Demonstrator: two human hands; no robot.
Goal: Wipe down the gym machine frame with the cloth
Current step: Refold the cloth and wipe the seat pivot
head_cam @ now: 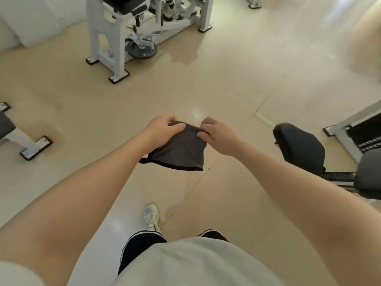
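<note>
A dark grey cloth (pixel 181 150) with a black hem hangs in front of me at waist height, above the beige floor. My left hand (pixel 162 131) grips its upper left edge, thumb on top. My right hand (pixel 216 135) pinches its upper right corner. A gym machine with a white frame (pixel 107 44) and black seat pads stands at the top left, a few steps away from both hands. Black rubber feet sit under its legs.
A black padded seat (pixel 299 147) of another machine is close to my right forearm, with a weight stack (pixel 369 137) behind it. A white bench leg (pixel 31 145) stands at the left. My white shoe (pixel 151 217) is on the floor below the cloth.
</note>
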